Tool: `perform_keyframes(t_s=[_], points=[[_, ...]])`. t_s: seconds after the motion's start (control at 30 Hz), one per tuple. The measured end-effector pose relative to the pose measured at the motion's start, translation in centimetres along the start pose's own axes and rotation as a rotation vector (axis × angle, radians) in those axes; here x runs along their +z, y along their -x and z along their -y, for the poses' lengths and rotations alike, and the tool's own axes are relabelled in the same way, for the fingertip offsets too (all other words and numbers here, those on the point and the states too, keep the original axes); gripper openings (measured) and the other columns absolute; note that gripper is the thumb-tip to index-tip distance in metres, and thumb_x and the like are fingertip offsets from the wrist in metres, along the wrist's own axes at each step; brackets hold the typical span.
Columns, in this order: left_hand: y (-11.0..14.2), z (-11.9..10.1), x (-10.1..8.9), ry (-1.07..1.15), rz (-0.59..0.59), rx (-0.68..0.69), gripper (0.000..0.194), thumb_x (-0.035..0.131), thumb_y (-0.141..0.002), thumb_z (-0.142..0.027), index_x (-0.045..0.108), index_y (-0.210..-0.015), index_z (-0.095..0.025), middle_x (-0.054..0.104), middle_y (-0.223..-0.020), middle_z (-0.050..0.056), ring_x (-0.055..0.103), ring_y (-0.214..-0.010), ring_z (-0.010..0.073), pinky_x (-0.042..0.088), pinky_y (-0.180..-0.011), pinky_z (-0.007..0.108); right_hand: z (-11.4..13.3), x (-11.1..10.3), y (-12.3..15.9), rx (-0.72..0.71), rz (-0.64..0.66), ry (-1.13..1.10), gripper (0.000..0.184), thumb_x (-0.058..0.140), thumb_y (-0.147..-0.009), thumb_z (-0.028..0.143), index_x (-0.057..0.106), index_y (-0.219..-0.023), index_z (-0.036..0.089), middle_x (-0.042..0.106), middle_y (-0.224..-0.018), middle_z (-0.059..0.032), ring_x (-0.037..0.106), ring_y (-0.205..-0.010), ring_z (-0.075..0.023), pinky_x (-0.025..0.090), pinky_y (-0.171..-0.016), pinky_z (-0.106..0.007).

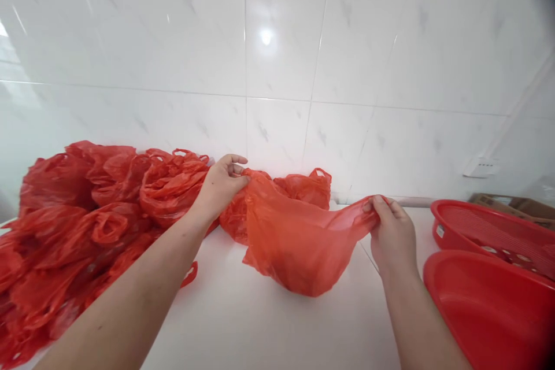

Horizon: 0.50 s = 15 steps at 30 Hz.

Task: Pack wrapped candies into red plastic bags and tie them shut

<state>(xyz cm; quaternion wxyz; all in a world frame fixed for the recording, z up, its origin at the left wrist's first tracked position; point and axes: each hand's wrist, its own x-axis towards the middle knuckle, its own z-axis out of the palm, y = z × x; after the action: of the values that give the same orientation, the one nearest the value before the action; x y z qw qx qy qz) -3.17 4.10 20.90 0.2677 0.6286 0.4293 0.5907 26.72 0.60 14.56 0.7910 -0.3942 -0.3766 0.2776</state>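
Bag pile: loads of knotted-up red bags (82, 237) heaped on the left, back to the wall
Left hand: this one (222, 182) has the held bag's near top corner pinched – thumb underneath, a finger sticking out
Held bag: thin red plastic (299, 243), stretched between both hands, sagging over the white table (260, 335)
Behind it: couple more red bags (307, 188) by the wall
Right hand: fingers (378, 208) closed on the bag's other end
Far right: red basket (451, 225) – red basin (485, 295) in front
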Motion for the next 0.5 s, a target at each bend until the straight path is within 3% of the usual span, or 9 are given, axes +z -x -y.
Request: perform_keyframes(t_s=[0.17, 0.27, 0.4, 0.5], points=[[1.3, -1.2, -0.9, 0.202, 0.069, -0.064, 0.043, 0.066, -0.069, -0.023, 0.053, -0.110, -0.020, 0.059, -0.103, 0.006, 0.061, -0.086, 0.0170, 0.050, -0.067, 0.028, -0.7, -1.1, 0.6, -0.101, -0.002, 0.217, 0.029, 0.059, -0.080, 0.048, 0.062, -0.089, 0.020, 0.062, -0.088, -0.0023, 0.056, -0.073, -0.0135, 0.044, -0.060, -0.025], [2.9, -0.4, -2.0, 0.125, 0.010, -0.047, 0.041, 0.064, -0.075, -0.032, 0.053, -0.113, -0.023, 0.055, -0.120, 0.007, 0.057, -0.105, 0.0223, 0.052, -0.076, 0.034, -3.2, -2.7, 0.2, -0.044, 0.059, 0.324, 0.043, 0.053, -0.080, 0.055, 0.059, -0.107, 0.022, 0.059, -0.112, -0.0074, 0.058, -0.096, -0.0202, 0.047, -0.073, -0.032], [4.8, 3.2, -3.7, 0.041, -0.166, 0.018, 0.045, 0.061, -0.077, -0.041, 0.051, -0.117, -0.023, 0.049, -0.132, 0.009, 0.052, -0.115, 0.0266, 0.049, -0.087, 0.040, -6.9, -4.4, -0.6, 0.097, 0.330, 0.278, 0.070, 0.062, -0.069, 0.059, 0.044, -0.128, 0.026, 0.043, -0.137, -0.0136, 0.042, -0.125, -0.0296, 0.041, -0.093, -0.047], [6.0, 7.3, -4.1, 0.072, -0.153, -0.089, 0.056, 0.069, -0.068, -0.043, 0.051, -0.117, -0.022, 0.049, -0.133, 0.012, 0.050, -0.118, 0.0298, 0.046, -0.093, 0.045, -7.7, -4.2, 0.0, 0.126, 0.520, 0.330, 0.090, 0.073, -0.059, 0.053, 0.033, -0.137, 0.032, 0.035, -0.144, -0.0122, 0.031, -0.133, -0.0303, 0.033, -0.101, -0.053]])
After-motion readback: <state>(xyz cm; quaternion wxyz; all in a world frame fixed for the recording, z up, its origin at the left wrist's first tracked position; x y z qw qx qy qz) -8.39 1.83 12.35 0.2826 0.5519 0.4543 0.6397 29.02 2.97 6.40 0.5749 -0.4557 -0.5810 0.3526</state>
